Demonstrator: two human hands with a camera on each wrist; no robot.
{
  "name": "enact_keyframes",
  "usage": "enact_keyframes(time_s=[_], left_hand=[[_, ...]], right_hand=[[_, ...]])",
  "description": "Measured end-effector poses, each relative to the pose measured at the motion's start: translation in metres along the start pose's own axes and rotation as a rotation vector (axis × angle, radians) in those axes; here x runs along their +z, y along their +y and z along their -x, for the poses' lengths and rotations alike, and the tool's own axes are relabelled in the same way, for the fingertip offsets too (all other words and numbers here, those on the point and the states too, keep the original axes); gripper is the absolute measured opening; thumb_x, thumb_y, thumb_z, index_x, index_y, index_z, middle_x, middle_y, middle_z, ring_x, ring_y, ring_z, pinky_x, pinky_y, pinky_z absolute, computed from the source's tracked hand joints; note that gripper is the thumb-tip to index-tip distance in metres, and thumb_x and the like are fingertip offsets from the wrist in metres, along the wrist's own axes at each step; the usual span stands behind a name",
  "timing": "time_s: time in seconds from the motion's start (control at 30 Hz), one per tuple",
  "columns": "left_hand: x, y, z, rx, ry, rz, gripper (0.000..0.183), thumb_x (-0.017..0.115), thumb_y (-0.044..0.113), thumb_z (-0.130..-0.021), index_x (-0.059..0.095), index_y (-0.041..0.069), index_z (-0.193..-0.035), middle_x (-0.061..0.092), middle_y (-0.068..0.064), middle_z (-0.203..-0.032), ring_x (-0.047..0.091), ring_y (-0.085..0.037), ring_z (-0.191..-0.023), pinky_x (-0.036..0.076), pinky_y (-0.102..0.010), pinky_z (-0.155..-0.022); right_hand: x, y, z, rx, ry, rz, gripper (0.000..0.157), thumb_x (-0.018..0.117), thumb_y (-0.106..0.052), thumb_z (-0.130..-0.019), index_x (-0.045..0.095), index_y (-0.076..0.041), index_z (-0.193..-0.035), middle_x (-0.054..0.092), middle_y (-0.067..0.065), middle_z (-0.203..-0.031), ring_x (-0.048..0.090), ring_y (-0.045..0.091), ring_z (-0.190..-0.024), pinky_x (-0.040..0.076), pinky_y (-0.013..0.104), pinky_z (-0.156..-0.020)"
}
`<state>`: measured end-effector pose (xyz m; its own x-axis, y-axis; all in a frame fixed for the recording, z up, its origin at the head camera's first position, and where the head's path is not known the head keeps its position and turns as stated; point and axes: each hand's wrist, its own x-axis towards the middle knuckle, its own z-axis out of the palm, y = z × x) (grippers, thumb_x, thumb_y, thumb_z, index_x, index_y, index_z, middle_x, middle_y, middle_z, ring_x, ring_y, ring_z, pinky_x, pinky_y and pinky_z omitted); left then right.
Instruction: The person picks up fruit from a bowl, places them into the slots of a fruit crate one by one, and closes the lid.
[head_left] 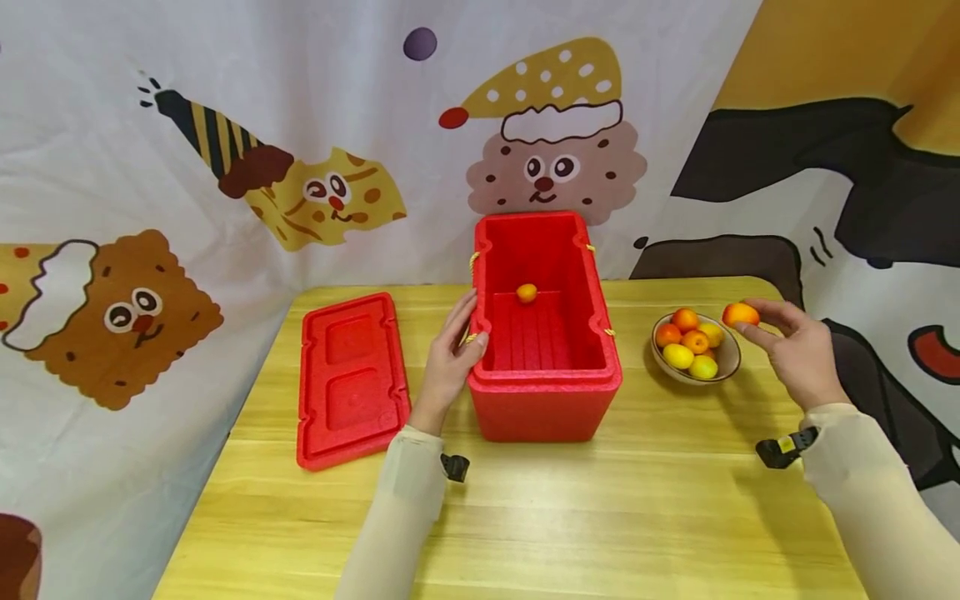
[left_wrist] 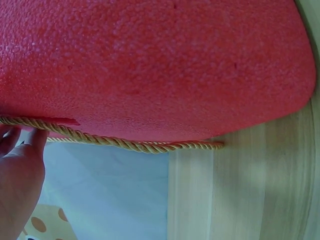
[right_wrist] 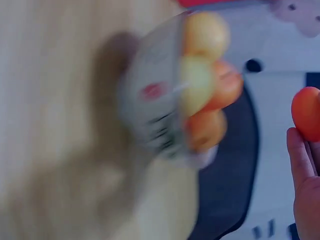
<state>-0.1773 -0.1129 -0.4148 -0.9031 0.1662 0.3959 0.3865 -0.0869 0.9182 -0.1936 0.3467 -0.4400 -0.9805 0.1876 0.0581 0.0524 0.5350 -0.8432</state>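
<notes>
A red foam box stands without its lid on the wooden table, with one small orange fruit on its floor. My left hand rests at the box's left rim, thumb and fingers against the edge beside a yellow rope handle. To the right, my right hand pinches another small orange-red fruit between thumb and fingers, above the table and just right of a bowl. Several orange and yellow fruits fill that bowl. The right wrist view shows the pinched fruit at its right edge.
Left of the box lies its red lid, with two recessed panels facing up. A printed cloth with cartoon biscuits hangs behind the table. The box's far end stands close to this cloth.
</notes>
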Motion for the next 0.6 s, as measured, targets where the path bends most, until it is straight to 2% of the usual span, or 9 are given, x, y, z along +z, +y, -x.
enact_keyframes(time_s=[0.03, 0.13, 0.27, 0.4, 0.6], left_hand=[[0.0, 0.0, 0.0, 0.001, -0.001, -0.002, 0.055, 0.052, -0.007, -0.094, 0.033, -0.015, -0.144, 0.024, -0.028, -0.155, 0.03, -0.036, -0.14, 0.043, -0.021, -0.096], [-0.001, 0.0, 0.0, -0.004, -0.007, -0.003, 0.055, 0.052, -0.006, -0.094, 0.033, -0.015, -0.144, 0.024, -0.027, -0.155, 0.03, -0.035, -0.14, 0.044, -0.021, -0.096], [-0.001, -0.001, 0.0, -0.009, -0.014, 0.002, 0.055, 0.052, -0.006, -0.094, 0.033, -0.015, -0.144, 0.024, -0.027, -0.155, 0.029, -0.035, -0.141, 0.043, -0.022, -0.097], [0.0, -0.002, -0.001, -0.009, -0.013, -0.004, 0.054, 0.052, -0.005, -0.094, 0.033, -0.015, -0.144, 0.023, -0.027, -0.155, 0.03, -0.034, -0.141, 0.043, -0.023, -0.097], [0.001, -0.004, 0.0, 0.012, 0.004, 0.003, 0.054, 0.051, -0.008, -0.093, 0.033, -0.017, -0.143, 0.024, -0.028, -0.154, 0.031, -0.035, -0.14, 0.044, -0.025, -0.096]], right_hand=[[0.0, -0.007, -0.001, -0.004, 0.012, -0.031, 0.053, 0.063, -0.036, -0.095, 0.053, -0.014, -0.142, 0.054, -0.002, -0.132, 0.042, 0.013, -0.123, 0.029, 0.042, -0.11], [0.0, -0.029, -0.006, -0.041, 0.035, -0.091, 0.048, 0.063, -0.029, -0.096, 0.055, -0.015, -0.14, 0.055, -0.002, -0.131, 0.044, 0.011, -0.12, 0.028, 0.038, -0.111], [0.003, -0.062, -0.015, -0.1, 0.028, -0.159, 0.045, 0.066, -0.022, -0.094, 0.058, -0.014, -0.138, 0.055, 0.0, -0.13, 0.048, 0.011, -0.116, 0.036, 0.022, -0.103], [0.004, -0.099, -0.028, -0.172, 0.016, -0.243, 0.043, 0.069, -0.015, -0.091, 0.061, -0.011, -0.134, 0.057, 0.003, -0.127, 0.052, 0.013, -0.11, 0.044, 0.009, -0.085], [0.009, -0.15, -0.046, -0.261, -0.011, -0.243, 0.041, 0.071, -0.013, -0.09, 0.064, -0.012, -0.13, 0.058, 0.004, -0.126, 0.05, 0.016, -0.111, 0.043, 0.01, -0.083]])
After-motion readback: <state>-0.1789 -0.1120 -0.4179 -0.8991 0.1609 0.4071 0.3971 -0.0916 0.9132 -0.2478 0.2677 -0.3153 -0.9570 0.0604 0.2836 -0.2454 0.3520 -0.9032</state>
